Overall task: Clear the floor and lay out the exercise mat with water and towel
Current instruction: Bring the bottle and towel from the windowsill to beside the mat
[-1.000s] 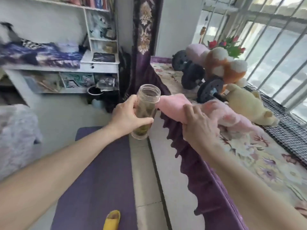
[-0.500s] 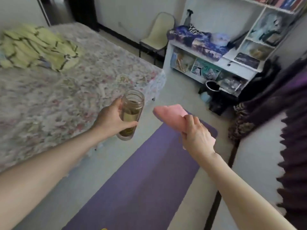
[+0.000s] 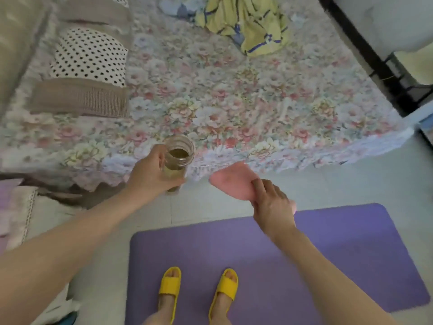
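One open glass bottle (image 3: 178,160) of yellowish liquid is gripped upright by the left hand (image 3: 152,177), over the floor beside the bed (image 3: 234,95). One pink towel (image 3: 234,181) is pinched in the right hand (image 3: 273,207). One purple mat (image 3: 328,259) is spread below, and two yellow slippers (image 3: 169,283) are planted on it.
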